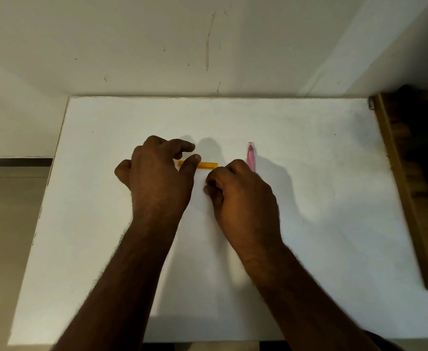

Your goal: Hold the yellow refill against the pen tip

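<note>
Left hand (157,173), fingers loosely curled, thumb touching orange strip (208,164); right hand (240,193) curled, grip unclear; pink pen (251,158) just beyond.

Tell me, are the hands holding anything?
Left hand touches the orange strip near its left end. Right hand is curled; any hold is hidden.

— What lies under the hands?

— A thin orange strip (205,165), flat on the white surface just above the middle of the frame. It runs left to right, long and narrow, with a slightly darker lower edge.

— All of it visible?

— No. Its left part is covered by a thumb, its right end shows.

— Anything else?

— A pink pen-like stick (251,157), just right of centre, lying nearly upright in the picture; its lower end is hidden.
</note>
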Demonstrator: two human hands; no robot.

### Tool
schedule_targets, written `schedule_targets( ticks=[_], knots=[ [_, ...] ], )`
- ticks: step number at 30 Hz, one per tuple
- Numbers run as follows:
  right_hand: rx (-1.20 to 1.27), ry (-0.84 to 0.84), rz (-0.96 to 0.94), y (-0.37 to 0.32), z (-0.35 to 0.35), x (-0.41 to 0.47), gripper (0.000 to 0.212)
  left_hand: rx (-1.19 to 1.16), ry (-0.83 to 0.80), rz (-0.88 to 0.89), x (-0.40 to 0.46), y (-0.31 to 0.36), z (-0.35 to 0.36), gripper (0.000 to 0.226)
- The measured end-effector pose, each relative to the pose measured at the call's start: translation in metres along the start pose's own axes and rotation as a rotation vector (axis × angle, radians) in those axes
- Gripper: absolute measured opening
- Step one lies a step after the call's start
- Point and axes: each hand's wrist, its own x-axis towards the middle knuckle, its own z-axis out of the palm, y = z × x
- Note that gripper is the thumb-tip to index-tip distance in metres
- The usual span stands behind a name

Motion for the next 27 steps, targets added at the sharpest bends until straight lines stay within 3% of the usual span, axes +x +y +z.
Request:
schedule_targets(
  ticks=[6, 10, 15, 27],
  knots=[
    [0.056, 0.003, -0.011, 0.005, -0.005, 0.003, 0.008, 0.031, -0.089, 0.052, 0.002, -0.002, -0.001, 0.03],
    [0.234, 0.109, 0.153, 0.016, -0.018, 0.013, 0.011, 0.109, -0.135, 0.092, 0.002, -0.004, -0.001, 0.033],
    [0.569, 0.194, 0.369, 0.031, -0.029, 0.022, 0.011, 0.127, -0.117, 0.179, 0.0, -0.006, 0.0, 0.013],
    [1.099, 0.157, 0.483, 0.038, -0.038, 0.029, 0.019, -0.193, -0.022, 0.33, -0.008, 0.012, 0.005, 0.015]
  ],
)
